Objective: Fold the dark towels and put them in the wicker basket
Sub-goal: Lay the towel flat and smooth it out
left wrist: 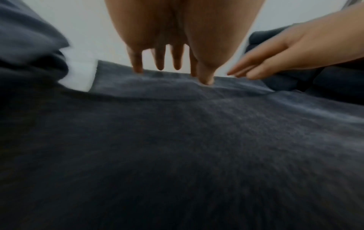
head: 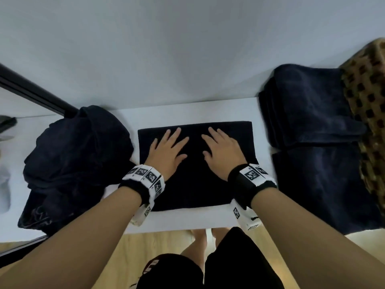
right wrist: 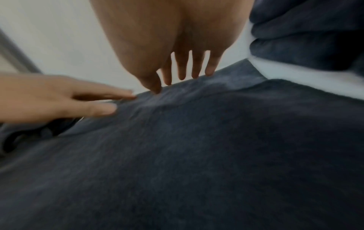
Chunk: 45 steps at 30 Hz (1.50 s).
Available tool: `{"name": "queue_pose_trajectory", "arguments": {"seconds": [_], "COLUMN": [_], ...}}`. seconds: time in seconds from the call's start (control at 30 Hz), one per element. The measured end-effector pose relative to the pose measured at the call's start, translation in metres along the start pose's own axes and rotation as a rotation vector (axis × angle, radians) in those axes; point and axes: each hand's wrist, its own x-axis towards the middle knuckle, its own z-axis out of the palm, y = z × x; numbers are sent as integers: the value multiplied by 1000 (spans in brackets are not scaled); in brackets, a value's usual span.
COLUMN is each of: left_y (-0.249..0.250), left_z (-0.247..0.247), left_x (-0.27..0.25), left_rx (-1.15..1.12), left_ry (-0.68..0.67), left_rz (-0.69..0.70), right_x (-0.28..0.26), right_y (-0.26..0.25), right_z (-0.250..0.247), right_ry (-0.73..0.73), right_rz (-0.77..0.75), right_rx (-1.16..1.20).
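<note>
A folded dark towel (head: 195, 184) lies flat as a rectangle on the white table (head: 183, 222) in front of me. My left hand (head: 168, 151) rests palm down on its left half with fingers spread straight. My right hand (head: 220, 151) lies the same way on its right half. The wrist views show the towel (left wrist: 177, 140) (right wrist: 197, 155) close below each palm, with the left hand's fingers (left wrist: 160, 62) and the right hand's fingers (right wrist: 182, 70) near its far edge. A wicker basket (head: 370, 105) stands at the far right, with folded dark towels (head: 308, 105) in it and draped over its side.
A heap of unfolded dark towels (head: 77, 163) sits on the table's left part. A dark rail (head: 35, 90) runs along the far left. A pale wall stands right behind the table. My legs and a wooden floor (head: 156, 243) show below the table's near edge.
</note>
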Motion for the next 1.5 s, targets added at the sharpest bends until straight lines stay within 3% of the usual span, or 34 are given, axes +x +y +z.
{"name": "queue_pose_trajectory", "arguments": {"seconds": [0.13,0.3,0.4,0.47,0.53,0.6,0.73,1.03,1.13,1.3,1.4,1.5], "left_y": [1,-44,-52,-44,-35,-29,-31,-52,-55,-64,-68,-67], "left_z": [16,-1,-13,-16,-16,-13,-6,-23,-39,-44,-30,-21], "left_x": [19,23,24,20,8,-6,-27,-39,-34,-8,0,-3], "left_rx": [85,52,68,79,-19,-170,-222,-266,-470,-676,-566,-527], "left_ry": [-135,-174,-186,-86,73,111,-144,-427,-342,103,54,2], "left_rz": [-82,-280,-334,-294,-143,-23,-85,-107,-160,-285,-407,-422], "right_x": [18,11,11,11,4,-6,-25,-20,-12,11,13,12], "right_y": [6,57,61,49,36,28,28,34,39,57,66,69], "right_z": [21,1,-14,-17,-17,-15,-8,-23,-48,-65,-53,-45], "right_ry": [-52,-45,-95,-40,53,42,-156,-335,-294,-134,-126,-1], "right_rz": [-43,252,293,279,186,58,58,100,147,245,285,285], "right_rx": [-73,-64,-90,-62,1,19,-86,-184,-54,119,123,155]}}
